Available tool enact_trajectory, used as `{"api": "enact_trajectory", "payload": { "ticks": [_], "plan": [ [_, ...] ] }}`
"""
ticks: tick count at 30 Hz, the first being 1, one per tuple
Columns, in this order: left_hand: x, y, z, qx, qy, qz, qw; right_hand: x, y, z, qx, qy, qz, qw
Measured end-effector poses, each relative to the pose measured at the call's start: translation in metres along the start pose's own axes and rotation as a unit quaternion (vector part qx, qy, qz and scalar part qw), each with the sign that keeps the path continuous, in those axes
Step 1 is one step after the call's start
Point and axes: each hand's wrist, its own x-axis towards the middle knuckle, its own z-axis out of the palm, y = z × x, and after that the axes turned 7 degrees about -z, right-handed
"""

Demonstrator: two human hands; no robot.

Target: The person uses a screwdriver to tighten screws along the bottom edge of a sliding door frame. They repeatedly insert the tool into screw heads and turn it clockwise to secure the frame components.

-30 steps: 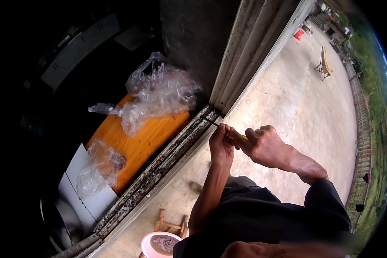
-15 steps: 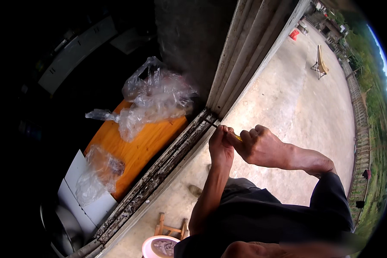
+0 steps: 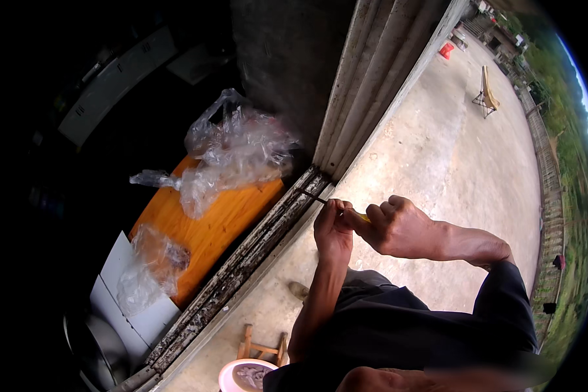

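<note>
Leftmost, an orange tabletop [image 3: 222, 232] lies at nine o'clock from the left hand [image 3: 333, 232], beyond the grimy frame track [image 3: 240, 266]. A slim tool [image 3: 312, 196] reaches over the track's upper end, its dark shaft pointing to ten o'clock; whether the tip touches is unclear. The left hand pinches the tool along the shaft; at three o'clock the right hand [image 3: 398, 227] is clenched round its yellow handle [image 3: 362, 217]. It should prove light and stiff; the handle suits a firm grip, the likely slippery shaft a guiding pinch.

Yellow tool handle [image 3: 362, 217]; orange tabletop [image 3: 212, 232]; pink basin [image 3: 226, 377].
</note>
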Motion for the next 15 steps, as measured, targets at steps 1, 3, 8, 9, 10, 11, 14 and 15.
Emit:
{"api": "enact_trajectory", "payload": {
  "ticks": [1, 3, 8, 9, 10, 11, 14, 15],
  "plan": [
    [-0.002, 0.000, 0.003, 0.007, -0.004, 0.003, 1.000, -0.004, -0.001, 0.003, 0.001, -0.002, 0.008, 1.000],
    [0.001, -0.004, 0.012, 0.010, 0.026, 0.012, 1.000, -0.006, -0.002, 0.004, 0.000, -0.014, 0.031, 0.999],
    [0.036, -0.006, -0.005, -0.027, 0.001, -0.045, 0.999, 0.010, 0.015, -0.001, -0.031, -0.042, 0.033, 0.998],
    [0.037, -0.006, -0.006, -0.033, 0.006, -0.050, 0.998, 0.013, 0.019, -0.003, -0.032, -0.047, 0.018, 0.998],
    [0.034, -0.005, -0.004, -0.054, -0.016, -0.052, 0.997, 0.014, 0.022, -0.005, -0.013, -0.056, 0.009, 0.998],
    [0.027, -0.005, -0.001, -0.055, -0.008, -0.030, 0.998, 0.014, 0.025, -0.009, 0.003, -0.053, -0.004, 0.999],
    [0.011, -0.006, 0.004, -0.052, 0.016, 0.020, 0.998, 0.015, 0.033, -0.017, 0.037, -0.044, -0.025, 0.998],
    [0.012, -0.006, 0.007, -0.050, 0.009, 0.019, 0.999, 0.014, 0.037, -0.018, 0.038, -0.045, -0.020, 0.998]
  ]
}}
